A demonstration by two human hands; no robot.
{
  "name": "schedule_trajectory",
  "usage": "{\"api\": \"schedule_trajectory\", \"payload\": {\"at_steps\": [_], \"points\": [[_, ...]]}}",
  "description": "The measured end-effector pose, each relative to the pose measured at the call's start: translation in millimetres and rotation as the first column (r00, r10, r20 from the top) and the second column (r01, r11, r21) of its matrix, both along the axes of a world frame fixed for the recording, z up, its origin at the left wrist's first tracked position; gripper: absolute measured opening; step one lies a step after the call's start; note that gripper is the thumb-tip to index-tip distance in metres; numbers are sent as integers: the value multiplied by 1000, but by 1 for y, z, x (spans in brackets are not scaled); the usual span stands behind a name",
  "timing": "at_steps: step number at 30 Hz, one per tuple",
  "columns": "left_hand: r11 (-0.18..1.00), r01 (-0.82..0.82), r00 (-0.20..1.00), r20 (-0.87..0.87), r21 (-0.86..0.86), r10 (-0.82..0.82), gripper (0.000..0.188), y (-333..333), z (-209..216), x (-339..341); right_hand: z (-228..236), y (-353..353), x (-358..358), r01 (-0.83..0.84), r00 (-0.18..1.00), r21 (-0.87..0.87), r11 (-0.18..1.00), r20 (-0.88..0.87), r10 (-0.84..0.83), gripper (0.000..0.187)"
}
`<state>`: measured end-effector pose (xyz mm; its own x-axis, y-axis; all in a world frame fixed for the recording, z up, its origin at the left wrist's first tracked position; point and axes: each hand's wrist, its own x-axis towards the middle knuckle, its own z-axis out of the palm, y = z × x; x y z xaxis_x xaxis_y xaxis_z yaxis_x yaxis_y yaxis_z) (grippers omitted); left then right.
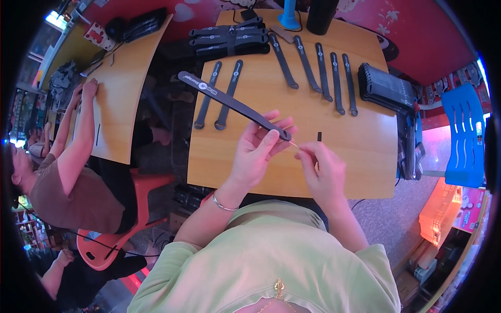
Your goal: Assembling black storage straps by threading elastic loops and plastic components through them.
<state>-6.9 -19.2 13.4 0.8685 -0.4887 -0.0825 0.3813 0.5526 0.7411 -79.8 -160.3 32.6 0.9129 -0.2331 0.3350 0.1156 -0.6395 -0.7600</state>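
My left hand is closed on a long black strap with white print, pinching it near its narrow end. The strap slants up to the left above the table, and a small hole shows at the held end. My right hand is closed in a pinch beside that end. A thin pale stick or cord runs from the right fingertips to the strap's hole; which of these it is I cannot tell. Two similar straps lie on the table to the left, several more straps in a row at the far right.
On the wooden table are a bundle of black straps, a stack of black packs and a small black strip. A blue plastic chair stands right. Left, a person works at another table.
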Motion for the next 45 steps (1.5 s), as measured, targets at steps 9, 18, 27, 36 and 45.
{"api": "schedule_trajectory", "payload": {"at_steps": [9, 18, 27, 36, 45], "points": [[998, -44, 996, 73, 37, 41, 29, -2, 1, -2, 3, 2, 0, 23, 1000, 48, 999, 1, -23, 11], [998, -51, 993, 110, 48, 45, 25, -4, 0, -2, 2, 1, 1, 34, 999, 37, 999, 2, -34, 10], [997, -48, 990, 137, 58, 40, 24, -4, -2, -3, 2, -1, 1, 63, 997, -119, 991, 57, -56, 10], [982, -129, 942, 327, 138, 78, 25, -5, 0, -5, 7, 0, 1, 32, 998, -113, 993, -48, -37, 8], [973, -210, 887, 438, 94, 149, 22, -6, -10, -4, -6, 9, 7, 13, 997, 90, 996, -72, -6, 8]]}}
